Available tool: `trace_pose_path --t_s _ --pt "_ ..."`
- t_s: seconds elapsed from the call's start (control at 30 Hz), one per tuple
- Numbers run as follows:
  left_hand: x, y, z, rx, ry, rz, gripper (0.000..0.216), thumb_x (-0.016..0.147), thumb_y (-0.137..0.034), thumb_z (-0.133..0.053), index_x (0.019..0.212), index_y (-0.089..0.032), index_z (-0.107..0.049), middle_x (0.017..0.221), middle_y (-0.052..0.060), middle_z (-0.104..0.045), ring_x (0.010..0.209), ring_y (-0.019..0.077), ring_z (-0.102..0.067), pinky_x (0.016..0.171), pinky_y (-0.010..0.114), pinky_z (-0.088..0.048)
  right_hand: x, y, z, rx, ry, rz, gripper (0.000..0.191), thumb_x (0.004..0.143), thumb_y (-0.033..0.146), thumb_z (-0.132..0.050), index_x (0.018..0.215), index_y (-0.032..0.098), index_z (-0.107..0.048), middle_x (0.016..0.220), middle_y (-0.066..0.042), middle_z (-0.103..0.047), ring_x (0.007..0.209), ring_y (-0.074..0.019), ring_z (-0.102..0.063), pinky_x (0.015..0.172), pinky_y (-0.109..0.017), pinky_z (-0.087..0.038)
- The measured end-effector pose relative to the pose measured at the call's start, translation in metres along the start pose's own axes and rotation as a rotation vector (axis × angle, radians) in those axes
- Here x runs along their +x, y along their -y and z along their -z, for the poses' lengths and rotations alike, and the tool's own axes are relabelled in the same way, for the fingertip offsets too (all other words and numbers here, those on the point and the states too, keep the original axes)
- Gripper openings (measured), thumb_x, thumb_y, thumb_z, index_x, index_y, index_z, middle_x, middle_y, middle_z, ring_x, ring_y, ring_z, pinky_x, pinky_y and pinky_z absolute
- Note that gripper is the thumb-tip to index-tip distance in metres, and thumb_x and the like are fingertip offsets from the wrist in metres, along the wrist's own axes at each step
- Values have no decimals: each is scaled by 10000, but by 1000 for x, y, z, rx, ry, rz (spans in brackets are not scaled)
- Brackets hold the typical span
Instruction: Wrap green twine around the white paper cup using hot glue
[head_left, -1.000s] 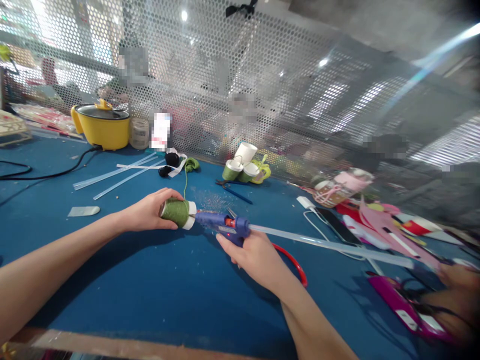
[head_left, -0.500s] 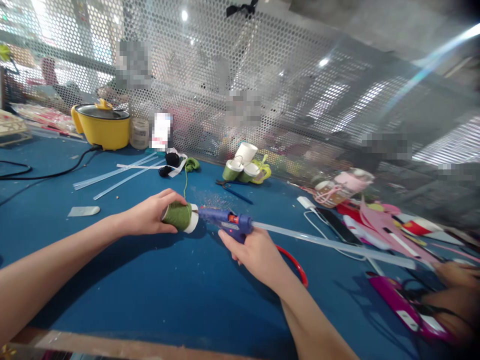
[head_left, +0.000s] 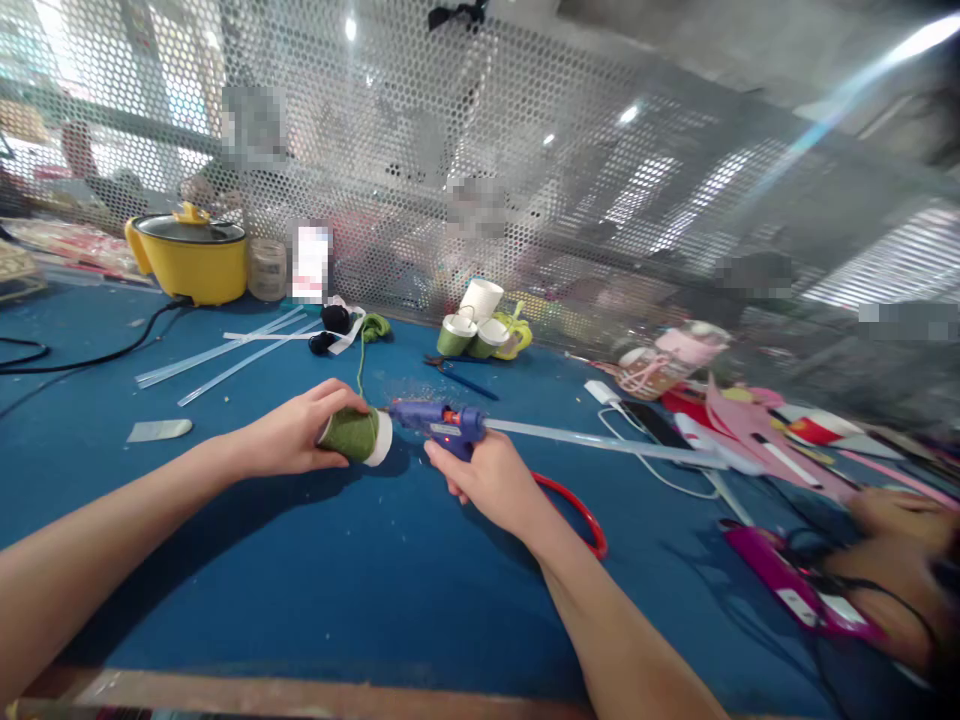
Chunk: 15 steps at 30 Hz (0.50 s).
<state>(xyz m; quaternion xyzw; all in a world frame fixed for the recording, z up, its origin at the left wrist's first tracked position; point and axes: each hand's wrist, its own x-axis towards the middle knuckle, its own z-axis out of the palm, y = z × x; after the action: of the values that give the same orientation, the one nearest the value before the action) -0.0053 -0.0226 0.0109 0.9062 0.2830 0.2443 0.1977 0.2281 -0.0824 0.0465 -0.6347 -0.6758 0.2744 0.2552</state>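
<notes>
2 wearer's hands: 1 left hand (head_left: 311,430), 1 right hand (head_left: 491,478). 1 blue glue gun (head_left: 466,424). 4 cups total: 3 green-sided cups (head_left: 351,437), 1 white cup (head_left: 481,298). 2 round black objects (head_left: 335,319). 1 yellow pot (head_left: 193,265); 1 jar (head_left: 268,270); 1 pair of pliers (head_left: 471,382); 1 green yarn bundle (head_left: 377,327).

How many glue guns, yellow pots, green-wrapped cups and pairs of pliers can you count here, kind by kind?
Glue gun, in the right hand: 1
Yellow pot: 1
Green-wrapped cups: 3 (the held cup in the left hand, plus a left cup and a right cup farther back)
Pliers: 1
Total: 6
</notes>
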Motion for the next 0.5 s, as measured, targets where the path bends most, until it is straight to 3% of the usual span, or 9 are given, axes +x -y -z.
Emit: trace_pose_path --t_s 0.1,0.23,0.4,0.5 --pt "0 -1 1 2 3 25 452 718 -225 -639 1115 -208 -422 1124 86 -467 1025 235 -507 893 374 -412 6 -4 2 153 32 13 219 754 351 -541 664 154 -577 419 38 -511 353 -89 -469 405 -209 -406" --pt "1 -3 4 -16 -4 118 448 706 -270 -642 1104 -190 -452 1086 85 -508 981 245 -533 836 370 -433 21 -12 12 341 -61 -49 195 707 340 -629 725 146 -620 540 20 -567 448 -78 -489 419 -187 -371" --pt "6 -8 13 -108 -6 209 475 678 -331 -658 1084 -181 -463 993 64 -562 854 225 -565 721 332 -458 51 -29 26 354 -147 -198 222 767 304 -597 641 122 -601 657 -46 -619 556 -100 -538 520 -212 -429" --pt "10 -13 17 -273 55 261 491 688 -350 -646 1098 -180 -438 905 37 -575 753 188 -567 636 289 -461 69 -43 28 311 -141 -274 235 835 315 -531 836 97 -618 854 -86 -632 715 -143 -588 653 -279 -483"
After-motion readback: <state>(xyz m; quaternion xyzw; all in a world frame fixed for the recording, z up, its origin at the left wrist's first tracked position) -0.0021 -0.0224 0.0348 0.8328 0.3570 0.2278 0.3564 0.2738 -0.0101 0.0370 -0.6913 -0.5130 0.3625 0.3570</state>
